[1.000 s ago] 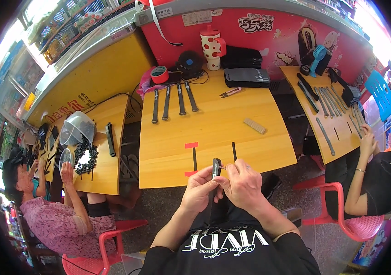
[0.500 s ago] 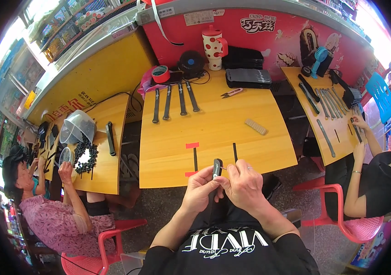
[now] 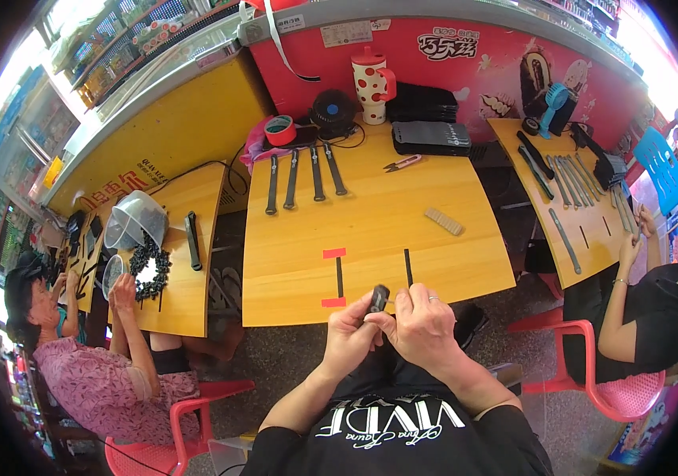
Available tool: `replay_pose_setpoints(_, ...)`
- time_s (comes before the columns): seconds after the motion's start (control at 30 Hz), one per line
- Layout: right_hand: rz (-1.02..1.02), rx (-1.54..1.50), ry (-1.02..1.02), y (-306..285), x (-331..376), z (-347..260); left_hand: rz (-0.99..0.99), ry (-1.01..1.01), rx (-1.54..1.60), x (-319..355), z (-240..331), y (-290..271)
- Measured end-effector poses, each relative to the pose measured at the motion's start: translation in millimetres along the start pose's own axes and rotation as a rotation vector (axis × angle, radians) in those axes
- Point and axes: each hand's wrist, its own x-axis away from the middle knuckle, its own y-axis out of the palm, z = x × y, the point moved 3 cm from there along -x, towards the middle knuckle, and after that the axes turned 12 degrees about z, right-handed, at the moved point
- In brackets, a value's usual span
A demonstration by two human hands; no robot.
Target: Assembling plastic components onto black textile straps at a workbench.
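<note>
My left hand (image 3: 348,329) grips a black strap-like piece (image 3: 379,297) by its rounded end, just off the near edge of the table. Close against it, my right hand (image 3: 425,321) is closed, thumb and fingers pinched. Something thin shows between the right fingers and the black piece, too small to name. Beyond my hands, two thin black strips (image 3: 339,278) lie on the wooden table (image 3: 291,262), one with red tape (image 3: 334,302) at both ends. Several black straps (image 3: 292,181) lie in a row at the far left.
A ribbed beige block (image 3: 444,221), thread snips (image 3: 403,163), a tape roll (image 3: 279,130), a small fan (image 3: 333,111), a spotted tumbler (image 3: 369,87) and a stack of black pieces (image 3: 431,138) are on my table. People work at side tables, left (image 3: 188,297) and right (image 3: 565,270).
The black piece's rounded end has turned and dipped slightly in my left hand; my right hand stays beside it. The left person's hands have come together. The right person's hands have shifted.
</note>
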Motion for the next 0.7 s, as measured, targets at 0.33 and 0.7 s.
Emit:
replay_pose_setpoints(0.33, 0.003, 0.095, 0.009, 4, 1, 2, 0.205, 0.43, -0.277, 8, 2, 9)
replay_pose_setpoints(0.7, 0.049, -0.09, 0.039, 4, 8, 6, 0.021, 0.19, -0.009, 11, -11, 0)
